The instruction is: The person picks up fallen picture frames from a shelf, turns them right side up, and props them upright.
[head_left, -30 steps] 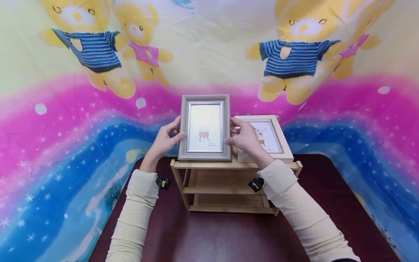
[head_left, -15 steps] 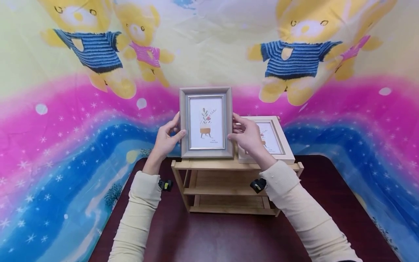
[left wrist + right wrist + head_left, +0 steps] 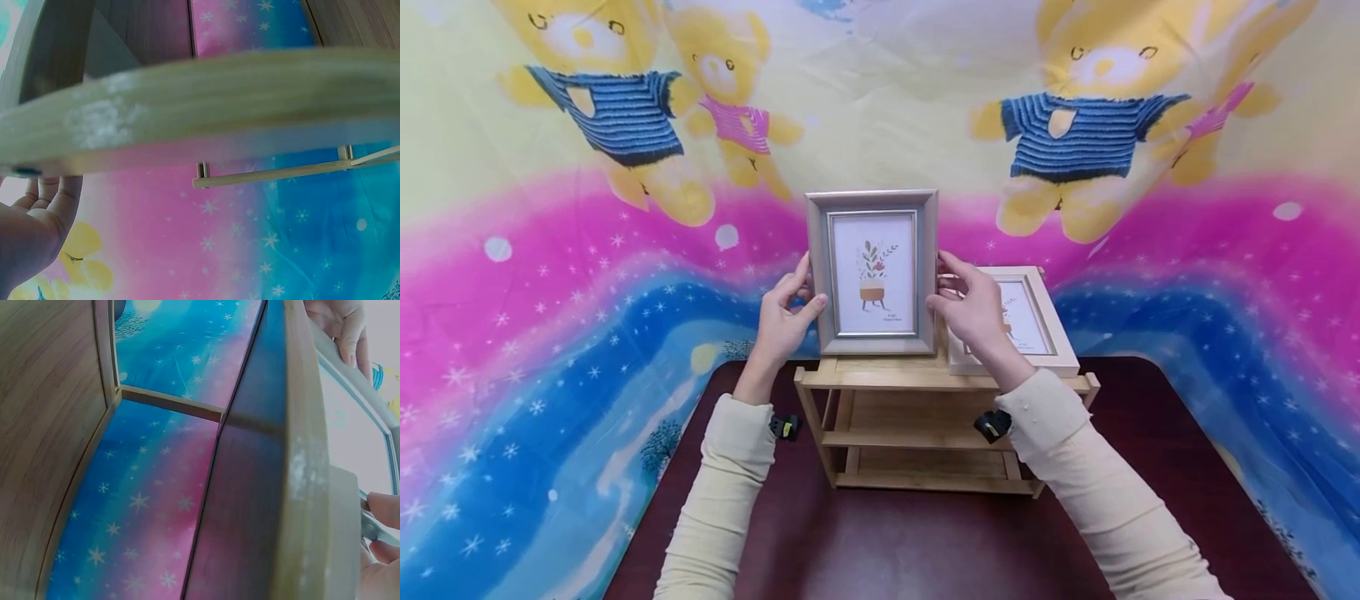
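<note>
Now the grey frame tilts more upright over the left half of the wooden rack, its print no longer washed out, so the angle looks nearly settled; left hand and right hand pinch its sides; whether its base touches down is unclear.

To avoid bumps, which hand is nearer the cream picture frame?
Right: the right hand overlaps the cream picture frame in the head view; the left hand holds the farther edge of the gray picture frame.
</note>
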The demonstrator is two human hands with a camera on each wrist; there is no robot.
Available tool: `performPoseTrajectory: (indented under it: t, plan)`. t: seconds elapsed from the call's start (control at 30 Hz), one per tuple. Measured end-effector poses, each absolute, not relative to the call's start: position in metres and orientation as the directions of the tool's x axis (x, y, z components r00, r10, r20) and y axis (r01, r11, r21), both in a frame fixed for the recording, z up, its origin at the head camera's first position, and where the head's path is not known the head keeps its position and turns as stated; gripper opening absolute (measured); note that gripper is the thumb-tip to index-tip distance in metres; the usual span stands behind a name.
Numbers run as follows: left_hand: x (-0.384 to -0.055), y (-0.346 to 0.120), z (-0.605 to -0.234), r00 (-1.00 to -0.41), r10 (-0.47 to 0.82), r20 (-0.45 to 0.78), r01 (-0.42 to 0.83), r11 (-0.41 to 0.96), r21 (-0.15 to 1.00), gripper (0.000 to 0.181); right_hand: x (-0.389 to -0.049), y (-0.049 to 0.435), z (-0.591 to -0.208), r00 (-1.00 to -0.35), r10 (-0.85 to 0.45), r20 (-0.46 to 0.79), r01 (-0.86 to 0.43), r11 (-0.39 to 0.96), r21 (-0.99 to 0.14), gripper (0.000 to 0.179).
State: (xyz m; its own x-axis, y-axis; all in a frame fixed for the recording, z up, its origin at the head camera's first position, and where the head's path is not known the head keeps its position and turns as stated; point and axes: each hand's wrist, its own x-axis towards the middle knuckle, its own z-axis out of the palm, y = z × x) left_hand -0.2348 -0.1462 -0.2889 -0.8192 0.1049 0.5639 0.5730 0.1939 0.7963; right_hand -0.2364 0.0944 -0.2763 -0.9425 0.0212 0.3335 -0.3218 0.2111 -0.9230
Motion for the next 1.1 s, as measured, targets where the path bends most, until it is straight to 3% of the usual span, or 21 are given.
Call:
performPoseTrajectory:
  t: [0.2, 0.67, 1.1]
  plan:
    - [-0.235, -0.144, -0.29, -0.779, 0.09, 0.62, 0.624, 0.197, 0.756, 0.055, -0.237, 0.096, -0.267, -0.925, 0.032, 0.38, -0.36, 0.257, -0.897, 0.052]
    - [-0.231, -0.143, -0.293, -0.767, 0.056, 0.64, 0.634, 0.218, 0.742, 0.055, -0.237, 0.095, -0.25, -0.882, 0.069, 0.467, -0.399, 0.421, -0.815, 0.042]
    - [-0.219, -0.135, -0.296, -0.732, 0.0, 0.681, 0.661, 0.245, 0.71, 0.055, -0.237, 0.088, -0.249, -0.889, 0.0, 0.458, -0.417, 0.41, -0.811, 0.053]
